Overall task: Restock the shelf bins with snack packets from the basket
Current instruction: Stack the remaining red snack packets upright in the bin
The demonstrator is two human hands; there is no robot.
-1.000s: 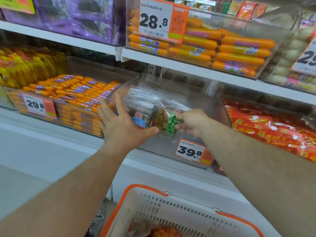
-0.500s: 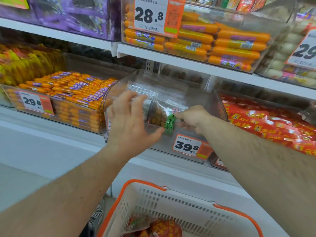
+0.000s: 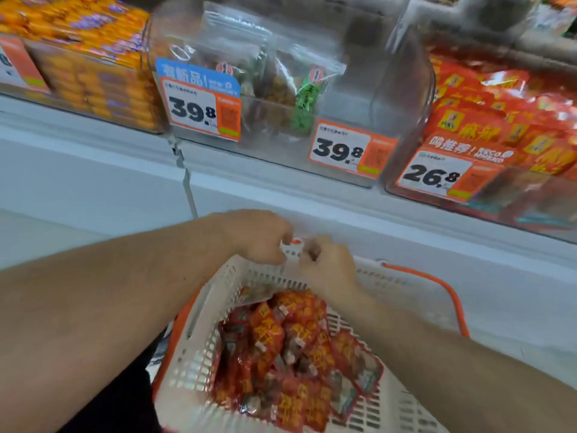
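1. The packets, red ones, lie heaped in the basket at 6 o'clock, well below the bins.
2. Both hands meet at the basket's far rim, at 12 o'clock of the heap. The left hand curls its fingers round a white rim piece; the right hand is blurred, so I cannot tell its grip.
3. Risk: pulling on that rim could tip the basket and spill the loose heap; it looks unsteady, though its support is hidden.
4. Risk: a hasty grab may snag a packet on the mesh wall.
5. The clear bin at 12 o'clock has open room on its right side; its front wall is an edge to clear.
6. The red bin at 2 o'clock looks well filled, so packets may slide off.
7. The shelf lip juts between basket and bins.
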